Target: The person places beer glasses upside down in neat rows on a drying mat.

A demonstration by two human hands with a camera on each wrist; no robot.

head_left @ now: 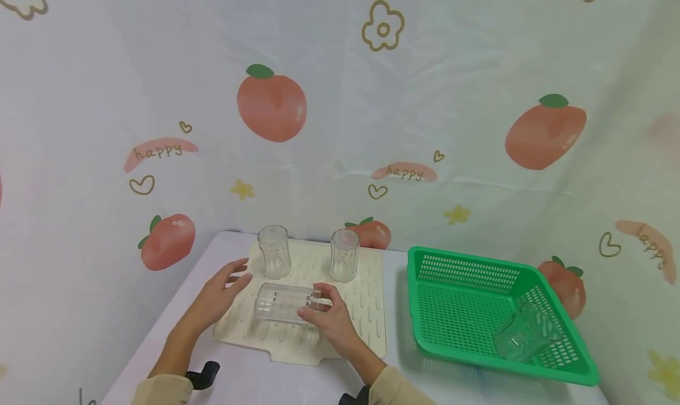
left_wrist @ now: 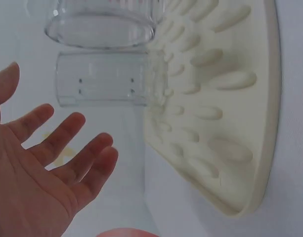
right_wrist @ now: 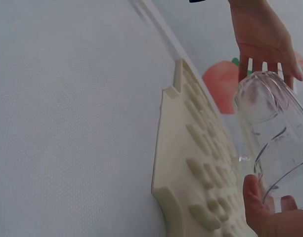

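Observation:
My right hand (head_left: 336,325) grips a clear glass (head_left: 283,303) near one end, fingers on one side and thumb on the other. The glass lies sideways in the air over a cream ridged drying mat (head_left: 368,313). To its left, my left hand (head_left: 219,294) is held with fingers spread and nothing in them; in the right wrist view this left hand (right_wrist: 265,37) appears beyond the far end of the glass (right_wrist: 272,128). Two more clear glasses stand upright along the back of the mat, one at left (head_left: 274,252) and one at right (head_left: 345,256).
A green plastic basket (head_left: 419,328) stands right of the mat, with a clear glass (head_left: 517,337) lying tilted in its right part. Behind the white table (head_left: 297,384) hangs a fruit-printed cloth (head_left: 329,175).

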